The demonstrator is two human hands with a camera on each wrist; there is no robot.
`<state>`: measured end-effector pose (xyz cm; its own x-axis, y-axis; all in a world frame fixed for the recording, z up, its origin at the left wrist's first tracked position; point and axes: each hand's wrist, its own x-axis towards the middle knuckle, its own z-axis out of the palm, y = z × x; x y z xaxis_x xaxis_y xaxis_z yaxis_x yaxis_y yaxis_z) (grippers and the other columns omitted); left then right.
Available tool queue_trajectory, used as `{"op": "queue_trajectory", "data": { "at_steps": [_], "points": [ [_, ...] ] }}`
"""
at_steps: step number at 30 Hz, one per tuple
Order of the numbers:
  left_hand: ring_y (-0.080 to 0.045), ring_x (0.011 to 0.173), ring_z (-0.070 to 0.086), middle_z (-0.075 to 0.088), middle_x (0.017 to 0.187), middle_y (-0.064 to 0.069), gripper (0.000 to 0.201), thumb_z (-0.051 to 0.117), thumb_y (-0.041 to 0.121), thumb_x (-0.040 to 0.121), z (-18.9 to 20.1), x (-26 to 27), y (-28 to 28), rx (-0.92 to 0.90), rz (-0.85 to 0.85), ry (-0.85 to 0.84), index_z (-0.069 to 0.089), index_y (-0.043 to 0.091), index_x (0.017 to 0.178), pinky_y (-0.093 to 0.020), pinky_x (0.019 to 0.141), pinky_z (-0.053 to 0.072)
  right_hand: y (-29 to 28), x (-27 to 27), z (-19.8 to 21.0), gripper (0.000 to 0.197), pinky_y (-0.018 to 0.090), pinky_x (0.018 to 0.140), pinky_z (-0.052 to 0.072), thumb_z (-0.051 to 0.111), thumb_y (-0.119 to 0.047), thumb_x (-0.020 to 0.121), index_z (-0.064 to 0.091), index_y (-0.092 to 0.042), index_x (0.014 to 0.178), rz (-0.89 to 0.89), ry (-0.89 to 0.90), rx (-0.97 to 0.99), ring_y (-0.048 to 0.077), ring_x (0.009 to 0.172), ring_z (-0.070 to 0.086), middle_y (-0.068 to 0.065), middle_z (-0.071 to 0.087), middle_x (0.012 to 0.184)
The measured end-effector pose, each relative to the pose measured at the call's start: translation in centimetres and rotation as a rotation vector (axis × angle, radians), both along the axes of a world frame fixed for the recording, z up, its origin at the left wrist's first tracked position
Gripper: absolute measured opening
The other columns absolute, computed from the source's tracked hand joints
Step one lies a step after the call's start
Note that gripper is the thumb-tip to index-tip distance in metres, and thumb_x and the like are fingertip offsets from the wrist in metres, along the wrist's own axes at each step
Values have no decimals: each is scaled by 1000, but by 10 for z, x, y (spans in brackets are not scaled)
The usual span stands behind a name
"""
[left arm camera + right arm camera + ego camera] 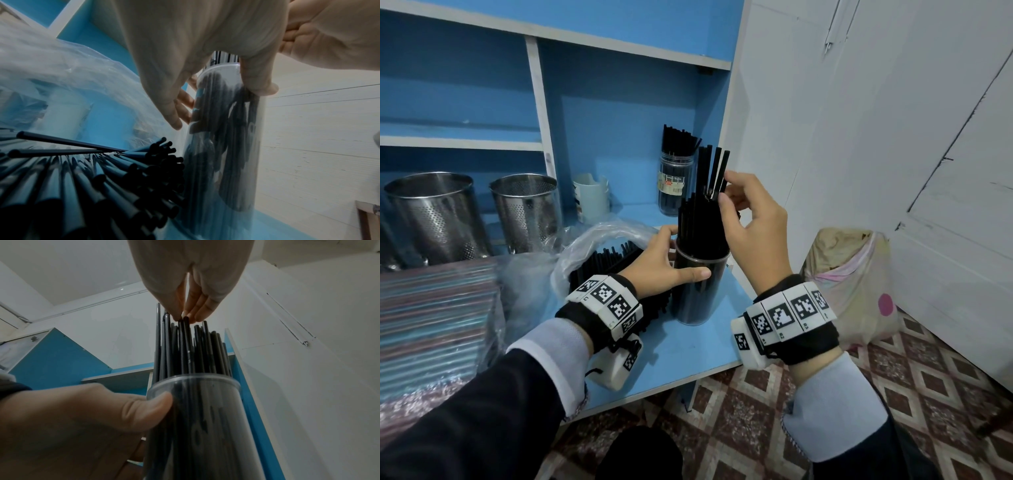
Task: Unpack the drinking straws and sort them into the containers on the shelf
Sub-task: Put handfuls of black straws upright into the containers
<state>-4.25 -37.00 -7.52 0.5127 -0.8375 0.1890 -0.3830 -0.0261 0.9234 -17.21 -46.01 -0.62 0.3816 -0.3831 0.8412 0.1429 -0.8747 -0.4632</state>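
While left hand [666, 263] grips jar [697, 291], right hand [753, 222] pinches straws [714, 171]; bag [599, 246] alongside.

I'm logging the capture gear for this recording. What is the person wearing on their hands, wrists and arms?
Both hands are bare. The left wrist and right wrist each carry a black strap ringed with white blocks printed with black square tag patterns, plus a white boxy unit under the wrist. Behind each strap comes a pale grey-blue cuff, then a dark sleeve.

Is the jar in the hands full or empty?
Nearly full. Black straws crowd the jar and stick out above its rim, while the right hand pinches a few more at the top.
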Motion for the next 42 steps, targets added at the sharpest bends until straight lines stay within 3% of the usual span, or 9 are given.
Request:
{"op": "queue_trajectory", "data": {
  "at_steps": [3, 8, 13, 18, 23, 30, 34, 38, 42],
  "points": [
    [-14, 118, 56, 55, 127, 3, 73, 83, 23, 77, -1, 0, -1, -2, -5, 5, 37, 22, 134, -25, 94, 48, 1, -3, 3, 22, 31, 81, 51, 56, -2, 92, 60, -6, 114, 3, 34, -19, 18, 83, 60, 1, 61, 88],
    [-10, 116, 57, 55, 125, 7, 73, 83, 24, 77, -3, 3, -3, -11, -13, 3, 37, 23, 133, -15, 85, 46, 6, -19, 3, 21, 23, 81, 46, 52, 0, 95, 57, -7, 114, 26, -73, 29, 15, 85, 55, 3, 56, 92],
    [-17, 117, 59, 55, 128, 1, 74, 84, 22, 76, -6, 5, -5, -16, -13, 15, 37, 19, 133, -35, 100, 50, 14, -38, 2, 13, 29, 79, 48, 52, -2, 97, 56, -13, 102, 19, -230, 22, 13, 85, 56, 0, 57, 92],
    [-15, 117, 58, 56, 125, 5, 73, 84, 27, 75, -5, 5, -4, -3, -11, 7, 37, 23, 131, -29, 95, 51, 18, -32, -2, 20, 22, 77, 49, 58, -4, 94, 55, -12, 112, -12, -152, -58, 11, 79, 57, 0, 57, 86],
    [-16, 118, 57, 55, 127, 2, 76, 85, 28, 75, -3, 4, -4, 14, -2, -5, 36, 21, 134, -37, 102, 49, 11, -14, -7, 14, 32, 76, 52, 63, -6, 92, 62, -4, 106, -58, -71, -30, 17, 77, 61, 5, 64, 85],
    [-16, 117, 59, 56, 126, 2, 77, 86, 30, 73, -6, 6, -5, 4, -2, -9, 37, 22, 132, -40, 102, 50, 1, -3, -12, 6, 39, 74, 51, 61, 0, 89, 68, -1, 91, -103, 21, -129, 24, 77, 61, 7, 65, 83],
    [-16, 115, 61, 58, 123, 1, 76, 86, 30, 72, -8, 7, -5, -17, -5, 13, 39, 22, 130, -41, 101, 50, 3, -3, -21, 8, 31, 76, 48, 62, -1, 89, 68, 0, 85, -127, 27, -144, 25, 82, 59, 10, 62, 86],
    [-14, 114, 61, 58, 120, 6, 77, 87, 31, 71, -7, 6, -4, -15, 3, 9, 39, 23, 130, -33, 97, 51, 3, -4, -13, 7, 33, 77, 49, 65, -6, 87, 67, 1, 88, -81, 77, -118, 23, 83, 58, 10, 61, 90],
    [-11, 109, 59, 55, 122, 3, 80, 90, 39, 64, -9, 0, -3, -51, 78, -49, 40, 25, 125, -22, 85, 49, 2, -7, 6, 27, 25, 80, 48, 69, -14, 87, 63, -1, 110, -14, 63, -108, 17, 88, 58, 7, 61, 99]
  ]
}}
